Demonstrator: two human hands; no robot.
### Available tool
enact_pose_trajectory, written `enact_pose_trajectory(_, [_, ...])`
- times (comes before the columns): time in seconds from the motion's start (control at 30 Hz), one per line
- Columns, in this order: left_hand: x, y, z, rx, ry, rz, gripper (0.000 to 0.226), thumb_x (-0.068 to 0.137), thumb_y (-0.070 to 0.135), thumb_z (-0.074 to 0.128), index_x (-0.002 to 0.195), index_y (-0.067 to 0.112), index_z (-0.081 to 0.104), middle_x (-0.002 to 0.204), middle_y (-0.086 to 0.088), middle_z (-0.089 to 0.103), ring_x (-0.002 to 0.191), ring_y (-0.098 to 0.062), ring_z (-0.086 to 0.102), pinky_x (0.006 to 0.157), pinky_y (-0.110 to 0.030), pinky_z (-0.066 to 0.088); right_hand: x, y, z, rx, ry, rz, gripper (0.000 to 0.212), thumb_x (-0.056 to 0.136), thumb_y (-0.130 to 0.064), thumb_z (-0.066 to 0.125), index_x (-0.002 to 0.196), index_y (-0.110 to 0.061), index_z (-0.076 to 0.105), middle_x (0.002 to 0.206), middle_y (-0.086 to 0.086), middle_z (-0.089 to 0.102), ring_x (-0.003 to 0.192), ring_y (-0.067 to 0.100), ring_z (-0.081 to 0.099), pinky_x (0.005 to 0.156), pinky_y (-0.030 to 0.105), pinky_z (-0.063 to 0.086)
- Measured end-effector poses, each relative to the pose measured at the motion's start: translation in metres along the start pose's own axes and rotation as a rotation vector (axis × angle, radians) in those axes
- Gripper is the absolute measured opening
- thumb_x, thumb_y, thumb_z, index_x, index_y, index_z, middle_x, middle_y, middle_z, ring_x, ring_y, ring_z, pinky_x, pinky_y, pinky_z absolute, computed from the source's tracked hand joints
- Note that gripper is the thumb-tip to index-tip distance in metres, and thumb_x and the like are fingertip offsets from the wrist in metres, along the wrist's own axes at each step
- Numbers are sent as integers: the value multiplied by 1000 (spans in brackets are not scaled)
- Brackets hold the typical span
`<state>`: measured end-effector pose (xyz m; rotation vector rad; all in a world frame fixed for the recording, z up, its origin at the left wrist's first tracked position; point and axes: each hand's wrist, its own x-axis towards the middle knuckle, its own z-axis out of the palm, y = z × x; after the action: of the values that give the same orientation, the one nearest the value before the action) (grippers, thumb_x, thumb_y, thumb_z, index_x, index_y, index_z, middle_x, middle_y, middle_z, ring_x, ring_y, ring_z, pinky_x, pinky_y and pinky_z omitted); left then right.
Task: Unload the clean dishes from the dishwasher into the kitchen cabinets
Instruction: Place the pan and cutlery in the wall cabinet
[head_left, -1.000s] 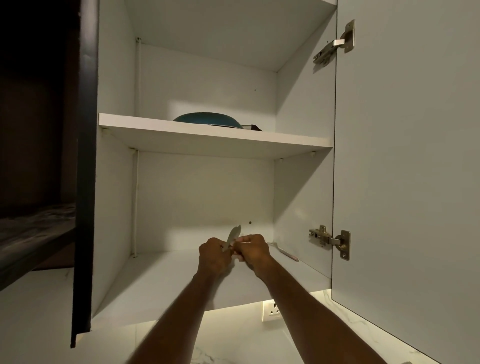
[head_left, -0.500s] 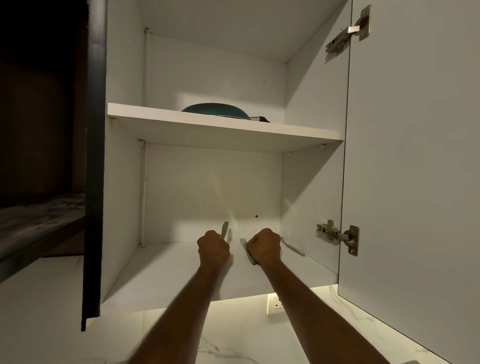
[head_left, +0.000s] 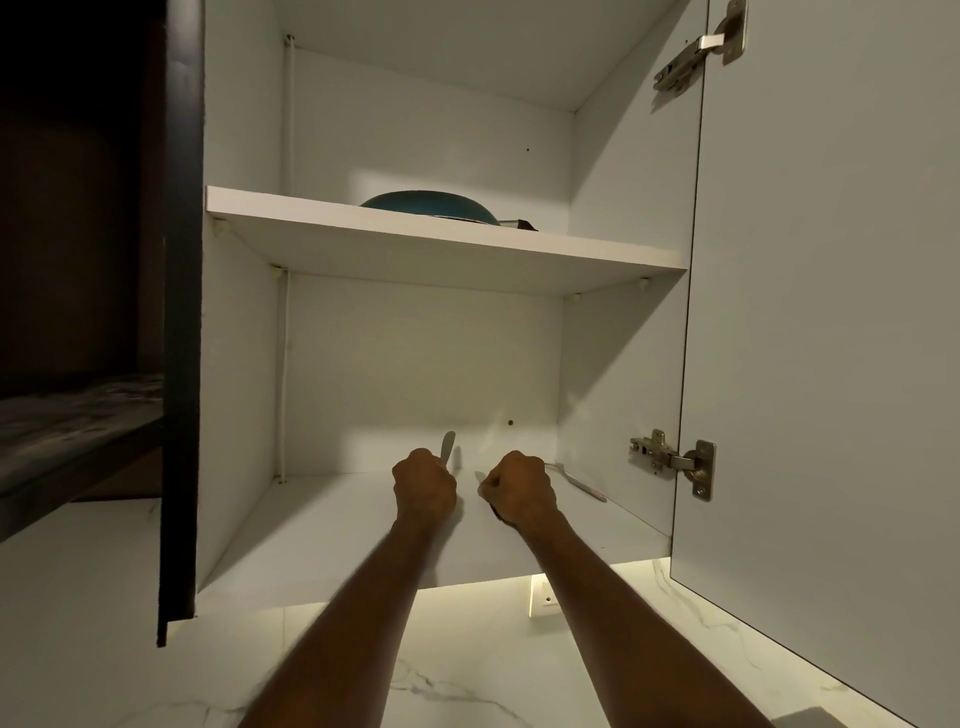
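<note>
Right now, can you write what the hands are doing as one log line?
left hand: grips knife | right hand: grips utensil | place: lower cabinet shelf | upper shelf: blue pan

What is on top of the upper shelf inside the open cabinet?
A blue dish lies there, with a dark object beside it on the right. Seen from below, the upper shelf covers their bases and anything lying flat behind, so nothing more can be told.

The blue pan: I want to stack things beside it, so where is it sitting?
In the head view the blue pan sits upside down on the cabinet's upper shelf, right of centre, above both hands.
</note>
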<state>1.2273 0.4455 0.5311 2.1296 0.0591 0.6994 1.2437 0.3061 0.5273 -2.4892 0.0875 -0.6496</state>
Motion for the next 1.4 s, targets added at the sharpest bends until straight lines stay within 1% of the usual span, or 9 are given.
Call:
enact_pose_trajectory(0.1, [1,-2,0,33,-21,52,17,99,10,54,84,14,61,91,-7,71,102,-32,69,70,-25,37,3,4,1,-23,-41,-32,23,86,-34,71,91,-14,79,85,7,74,84,27,70,69,33,57])
enact_pose_trajectory(0.23, [1,-1,-2,46,-26,53,19,100,10,54,82,14,60,103,-14,74,103,-32,68,69,-26,37,7,-1,0,-75,-33,-29,18,88,-30,72,85,-13,75,86,6,73,84,27,72,78,42,63])
enact_pose_trajectory(0.4, [1,0,-1,26,-29,30,21,100,9,53,107,1,71,105,-14,74,104,-31,68,71,-27,41,10,-9,-3,-151,-53,-7,8,86,-25,74,87,-17,73,99,7,72,97,32,71,86,54,61])
enact_pose_trajectory(0.6, [-1,5,-2,-6,-33,-8,24,99,11,53,107,1,73,106,-14,74,106,-33,68,77,-31,44,-2,-13,-8,-157,140,-184,15,98,-30,66,101,-24,79,99,-1,73,95,22,70,72,35,57])
enact_pose_trajectory(0.77, [-3,5,-5,-81,4,-73,25,87,3,63,110,4,74,110,-13,74,111,-33,67,84,-30,46,-18,-13,-20,-79,206,-249,17,97,-26,62,96,-26,79,94,-7,76,90,16,70,74,34,59])
enact_pose_trajectory(0.93, [-14,8,-14,48,122,-45,23,84,-6,66,102,7,71,104,-13,67,97,-35,69,70,-32,47,-20,-11,-26,46,261,-197,18,95,-26,62,95,-24,80,92,-8,77,91,14,70,77,33,59])
enact_pose_trajectory(1.07, [-20,10,-9,361,23,-13,24,85,16,77,105,17,64,109,-4,63,105,-24,66,76,-30,55,-20,-8,-24,87,264,-178,17,94,-27,63,92,-23,80,90,-7,77,89,15,71,75,32,58])
enact_pose_trajectory(1.2, [-17,9,-6,312,-20,5,39,87,45,74,108,15,63,115,-7,59,110,-28,64,79,-32,50,-18,-7,-22,64,220,-163,15,93,-23,66,89,-23,80,90,-5,76,86,17,71,73,30,57])
enact_pose_trajectory(1.4, [10,-9,-29,219,-221,74,19,86,24,68,99,19,79,105,-4,73,100,-24,71,78,-25,50,-8,0,-13,46,139,-118,21,94,-12,64,101,-22,81,106,0,75,92,21,74,77,31,60])
